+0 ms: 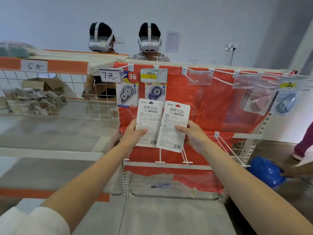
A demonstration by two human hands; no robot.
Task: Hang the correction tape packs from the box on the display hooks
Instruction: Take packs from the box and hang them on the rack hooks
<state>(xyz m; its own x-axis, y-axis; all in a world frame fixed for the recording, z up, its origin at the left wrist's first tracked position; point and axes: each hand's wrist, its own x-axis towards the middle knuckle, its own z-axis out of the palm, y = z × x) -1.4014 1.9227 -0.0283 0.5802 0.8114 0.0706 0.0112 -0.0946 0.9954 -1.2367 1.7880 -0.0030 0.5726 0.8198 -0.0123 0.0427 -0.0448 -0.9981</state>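
Where the white wall (203,22) meets a grey floor (169,217), a rack (260,133) backed with red sheet (211,107) carries white hooks (220,80) and clear label holders (200,78); beside it a wire basket (50,92) shelf holds small goods under tags "5元" (34,66) and "7元" (109,75). Two packs already hang on the upper hooks: grey-dispenser pack (127,94), blue-dispenser pack (155,93). Held before the sheet, backs to camera: left pack (149,116), white card, printed "36", barcode at foot, pinched by left hand (133,131); right pack (175,122), same print, pinched by right hand (191,133), overlapping the left pack's edge. Two headset wearers (149,43) stand behind.
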